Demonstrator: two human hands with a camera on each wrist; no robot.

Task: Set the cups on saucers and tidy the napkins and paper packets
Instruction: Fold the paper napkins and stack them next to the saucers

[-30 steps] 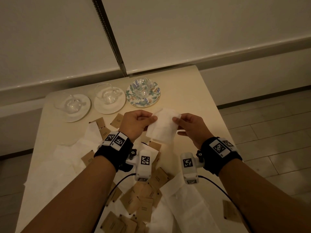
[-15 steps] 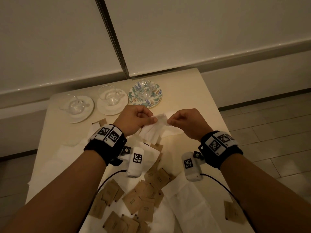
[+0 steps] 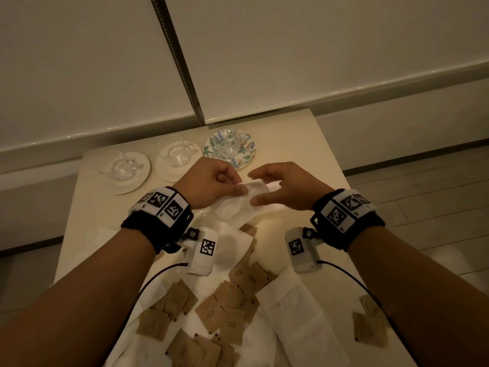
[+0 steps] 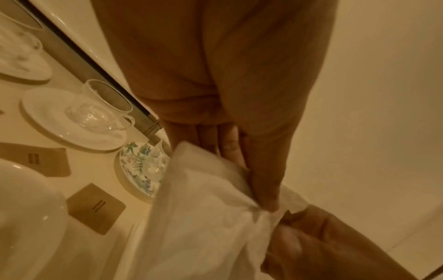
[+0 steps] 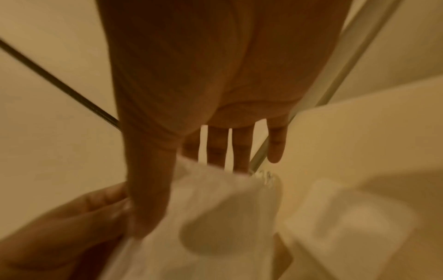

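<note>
Both hands meet over the middle of the table (image 3: 304, 144), just near of the three cups on saucers. The left hand (image 3: 209, 186) pinches one edge of a white napkin (image 3: 238, 207) between thumb and curled fingers, as it did half a second ago. The right hand (image 3: 285, 189), then closed in a pinch on the opposite edge, now has its fingers extended and spread, the thumb tip touching the napkin. The napkin, earlier stretched between the hands, now hangs crumpled from the left hand above the loose napkins and brown paper packets (image 3: 232, 300), which lie unmoved.
</note>
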